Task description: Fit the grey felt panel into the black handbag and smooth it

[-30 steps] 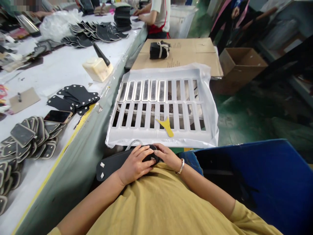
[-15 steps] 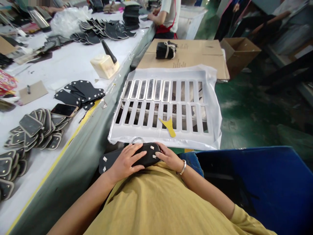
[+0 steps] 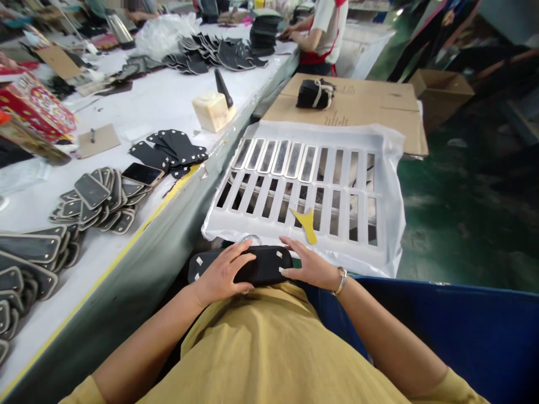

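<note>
A long black flat piece (image 3: pixel 263 265) with small white tabs at its corners lies across my lap, just below a white slotted tray (image 3: pixel 269 224). My left hand (image 3: pixel 221 275) lies over its middle with fingers curled round the piece. My right hand (image 3: pixel 309 266) grips its right end, thumb on top, a bangle on the wrist. A yellow flat tool (image 3: pixel 306 223) rests on the tray just beyond my right hand. Several tray slots at the far left hold shiny inserts (image 3: pixel 275 157).
A white worktable (image 3: pixel 138 106) on the left carries piles of black pieces (image 3: pixel 95 199), a phone (image 3: pixel 143 174), a cream block with a black handle (image 3: pixel 214 109). Cardboard with a tied black bundle (image 3: pixel 315 93) lies beyond the tray. Another person (image 3: pixel 324 31) works at the far end. Blue bin (image 3: pixel 463 331) at right.
The view has swung left. The black piece was unfolded and now lies flatter and straighter under both hands, which have spread apart along it.
</note>
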### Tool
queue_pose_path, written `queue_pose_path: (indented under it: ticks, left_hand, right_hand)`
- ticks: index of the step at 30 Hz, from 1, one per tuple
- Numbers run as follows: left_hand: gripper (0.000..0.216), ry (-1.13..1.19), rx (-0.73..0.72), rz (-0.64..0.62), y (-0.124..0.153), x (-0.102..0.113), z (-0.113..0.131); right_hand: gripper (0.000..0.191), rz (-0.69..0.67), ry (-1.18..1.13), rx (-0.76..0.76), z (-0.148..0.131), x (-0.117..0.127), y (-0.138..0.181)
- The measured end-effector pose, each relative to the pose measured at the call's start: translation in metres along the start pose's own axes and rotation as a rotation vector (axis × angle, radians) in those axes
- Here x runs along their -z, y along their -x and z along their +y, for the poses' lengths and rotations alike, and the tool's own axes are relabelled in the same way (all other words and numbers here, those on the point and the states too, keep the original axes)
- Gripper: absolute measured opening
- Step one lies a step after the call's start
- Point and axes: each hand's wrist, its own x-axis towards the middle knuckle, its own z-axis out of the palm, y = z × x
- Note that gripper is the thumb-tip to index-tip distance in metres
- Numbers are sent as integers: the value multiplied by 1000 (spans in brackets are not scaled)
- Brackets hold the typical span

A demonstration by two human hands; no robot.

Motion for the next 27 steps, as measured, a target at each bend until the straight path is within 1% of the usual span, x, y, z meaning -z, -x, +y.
queue_pose_path:
  ticks: [2,3,5,8,10,14,20,23,27]
  left_hand:
    - [59,-30,75,35,11,3,-4]
    - [58,-47,87,49,16,3,-7]
    - [59,-79,89,65,23,3,-10]
    - [59,-105,94,55,24,2,-11]
    - [57,-106,106,51,21,3,-11]
    - [54,-87,103,61,15,4,-12]
    - [44,-72,64,96,15,4,-17]
    - [42,-85,44,105,15,5,-20]
    - [42,-102,40,80,15,4,-23]
  right_hand:
    - [70,23,210,93,-11,2,-3]
    - [68,19,301,131,-16,1,-5]
    - [70,-7,447,191,-24,-2,-12]
    - [79,-55,580,257,-34,-8,-22]
    - [79,-77,631,263,-39,-11,-28]
    - [79,-77,675,258,-43,-15,-34]
    - [75,-23,645,278,-37,-20,-35]
    - [76,-40,637,293,-34,-18,-36]
    - [78,-79,641,321,-31,-13,-37]
